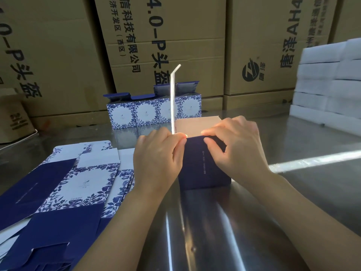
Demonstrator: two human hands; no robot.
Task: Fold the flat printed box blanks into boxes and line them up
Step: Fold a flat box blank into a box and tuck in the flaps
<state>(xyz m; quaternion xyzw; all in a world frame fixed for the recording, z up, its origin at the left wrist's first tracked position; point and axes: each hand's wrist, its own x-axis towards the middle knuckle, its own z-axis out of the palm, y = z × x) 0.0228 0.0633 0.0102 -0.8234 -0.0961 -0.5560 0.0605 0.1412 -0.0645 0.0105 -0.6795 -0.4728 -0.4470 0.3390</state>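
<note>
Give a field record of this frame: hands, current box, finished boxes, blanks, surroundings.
left hand: pinches top edge of half-folded box
right hand: pinches same edge
half-folded box: upright on metal table, dark blue side facing camera, one flap standing up
finished boxes: four in a row at the back, tops open
flat blanks: stacked on table, person's left
background: brown cartons behind, white foam blocks right

The blank stack [88,182] runs off the left edge; print on the navy box [203,173] is illegibly small.
</note>
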